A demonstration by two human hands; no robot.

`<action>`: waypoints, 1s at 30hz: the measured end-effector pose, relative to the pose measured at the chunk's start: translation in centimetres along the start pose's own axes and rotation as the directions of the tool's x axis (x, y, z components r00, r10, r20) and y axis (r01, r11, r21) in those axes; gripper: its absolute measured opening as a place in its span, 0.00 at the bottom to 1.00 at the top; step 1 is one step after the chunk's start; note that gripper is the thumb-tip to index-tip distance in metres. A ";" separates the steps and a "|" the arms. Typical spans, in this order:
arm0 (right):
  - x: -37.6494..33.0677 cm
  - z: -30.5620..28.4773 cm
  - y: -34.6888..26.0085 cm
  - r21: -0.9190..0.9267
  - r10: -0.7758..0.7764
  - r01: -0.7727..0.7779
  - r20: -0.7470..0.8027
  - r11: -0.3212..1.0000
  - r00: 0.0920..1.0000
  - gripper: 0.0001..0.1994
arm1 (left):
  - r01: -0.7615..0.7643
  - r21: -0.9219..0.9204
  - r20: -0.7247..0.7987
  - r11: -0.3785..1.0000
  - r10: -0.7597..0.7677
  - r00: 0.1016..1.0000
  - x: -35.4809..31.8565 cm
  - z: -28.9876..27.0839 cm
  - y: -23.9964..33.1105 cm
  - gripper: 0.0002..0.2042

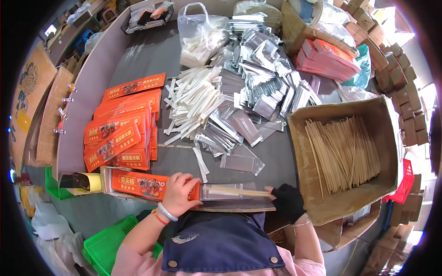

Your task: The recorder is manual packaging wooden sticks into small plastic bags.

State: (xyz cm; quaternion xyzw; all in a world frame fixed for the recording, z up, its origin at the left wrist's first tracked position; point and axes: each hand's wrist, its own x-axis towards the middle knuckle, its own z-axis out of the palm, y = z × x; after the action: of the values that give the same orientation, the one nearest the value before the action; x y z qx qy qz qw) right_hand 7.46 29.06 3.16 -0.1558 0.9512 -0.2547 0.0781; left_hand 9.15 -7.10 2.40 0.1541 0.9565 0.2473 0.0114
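Observation:
At the near edge of the table, my left hand [181, 195] curls its fingers over the right end of an orange-red printed paper sleeve [142, 185], pressing or pinching it. My right hand [287, 202], in a black glove with bare fingertips, grips a pair of wooden chopsticks [248, 191] by the right end. They lie level and point left toward my left hand. Their far part overlaps a clear plastic packet [212, 195] beside the sleeve; whether they are inside it I cannot tell.
Orange-red sleeves [122, 124] lie stacked on the left. White paper strips [195, 99] and clear packets [262, 78] are heaped mid-table. A cardboard box [301, 152] of wooden chopsticks [345, 152] stands right. Green baskets [110, 239] sit below the table's left side.

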 end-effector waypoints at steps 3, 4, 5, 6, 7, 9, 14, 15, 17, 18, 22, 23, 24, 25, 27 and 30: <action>0.9 3.7 -1.2 0.000 -0.119 0.120 0.108 0.993 0.987 0.08 | -0.005 -0.019 0.031 1.000 0.005 1.000 -0.3 0.9 0.6 0.33; 2.0 5.5 -2.0 0.089 -0.217 0.210 0.071 0.974 0.974 0.09 | -0.027 -0.024 0.024 0.999 0.028 0.999 0.1 1.6 1.3 0.33; 3.4 6.9 -3.0 0.142 -0.330 0.330 -0.023 0.933 0.944 0.08 | -0.080 -0.029 -0.008 0.996 0.079 0.997 0.8 2.4 1.8 0.34; 3.4 7.1 -2.9 0.139 -0.331 0.331 -0.024 0.933 0.943 0.08 | -0.081 -0.029 -0.011 0.996 0.081 0.997 1.0 2.1 2.1 0.34; 3.6 7.0 -2.5 0.088 -0.280 0.293 -0.135 0.952 0.950 0.09 | -0.078 0.003 0.005 0.997 0.078 0.997 1.4 1.4 2.5 0.34; 3.2 5.8 -1.0 0.028 -0.042 0.046 -0.120 0.999 0.992 0.09 | -0.078 0.015 0.051 0.997 0.078 0.996 1.4 1.3 1.9 0.36; 3.9 12.2 -7.2 0.514 -0.109 0.167 -0.141 0.841 0.984 0.17 | -0.124 -0.016 0.040 0.992 0.124 0.991 2.0 4.2 1.5 0.33; 4.3 11.3 -8.5 0.592 -0.111 0.164 -0.124 0.789 0.986 0.18 | -0.129 -0.011 0.019 0.992 0.129 0.991 2.2 4.4 1.0 0.31; 4.4 8.8 -9.2 0.571 -0.021 0.040 -0.039 0.820 0.999 0.23 | -0.199 0.062 0.082 0.978 0.194 0.978 3.0 2.3 1.7 0.28; 4.2 7.5 -8.3 0.462 0.082 -0.081 0.020 0.883 0.996 0.26 | -0.267 0.126 0.152 0.955 0.248 0.957 3.4 1.5 2.1 0.24; 4.6 5.3 -7.7 -0.124 -0.307 0.304 0.000 0.945 0.952 0.32 | -0.397 0.112 0.393 0.911 0.326 0.860 4.4 -1.0 2.1 0.13; 4.7 4.6 -7.4 -0.100 -0.188 0.199 0.115 0.975 0.975 0.31 | -0.405 0.121 0.352 0.906 0.342 0.871 5.1 -2.7 1.5 0.11; 4.3 4.2 -6.5 -0.099 -0.181 0.193 0.117 0.976 0.977 0.31 | -0.447 0.142 0.221 0.883 0.412 0.884 6.0 -4.6 0.3 0.10; 4.0 3.5 -5.4 -0.043 -0.093 0.092 -0.019 0.995 0.995 0.31 | -0.399 0.102 0.247 0.911 0.366 0.897 7.3 -6.9 -0.9 0.04; 3.8 2.8 -4.4 0.015 0.029 -0.026 -0.183 1.000 0.983 0.31 | -0.259 0.266 -0.074 0.929 0.288 0.955 8.2 -9.5 -4.2 0.04; 3.8 1.9 -5.5 -0.132 -0.098 0.076 -0.174 0.988 0.980 0.30 | 0.111 0.247 -0.288 0.963 -0.036 0.957 4.3 -5.5 -4.5 0.19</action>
State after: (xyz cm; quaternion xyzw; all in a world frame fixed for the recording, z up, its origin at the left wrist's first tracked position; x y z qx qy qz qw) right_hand 5.77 22.44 4.05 -0.1783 0.9606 -0.2110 -0.0291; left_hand 3.20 -12.10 5.36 0.0816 0.9777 0.1380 -0.1356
